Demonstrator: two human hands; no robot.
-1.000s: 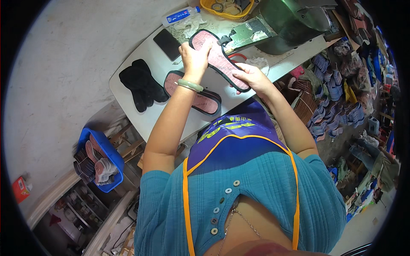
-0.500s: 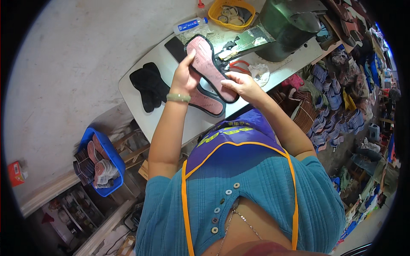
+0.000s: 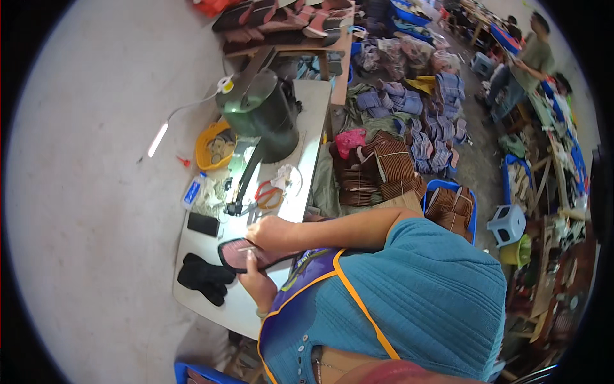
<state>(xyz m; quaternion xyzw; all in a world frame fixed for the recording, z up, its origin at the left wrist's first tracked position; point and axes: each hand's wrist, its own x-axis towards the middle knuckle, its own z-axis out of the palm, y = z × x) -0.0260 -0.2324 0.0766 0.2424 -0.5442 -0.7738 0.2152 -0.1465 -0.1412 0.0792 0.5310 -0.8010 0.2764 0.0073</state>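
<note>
A pink shoe insole with a black bound edge (image 3: 234,255) is tilted over the near part of the white table. My left hand (image 3: 257,287) grips it from below, one finger laid on the pink face. Above it, my right hand (image 3: 274,233) is closed in a fist against the insole's upper side; its fingertips are hidden, so what they pinch cannot be made out. A pile of black insoles (image 3: 203,276) lies left of my hands. Beyond them are red-orange-handled pliers or scissors (image 3: 268,196) and a crumpled white scrap (image 3: 288,179).
A dark green sewing machine (image 3: 259,112) stands on the white table (image 3: 198,246), beside a yellow basket (image 3: 207,146), a bottle (image 3: 194,191) and a black phone (image 3: 203,224). Bundled striped pieces (image 3: 390,163) cover the floor at right. Another person (image 3: 531,57) stands far right.
My view has swung to the right. The insole has come lower and nearer my body. My right hand has gone from its near end to a fist over its face.
</note>
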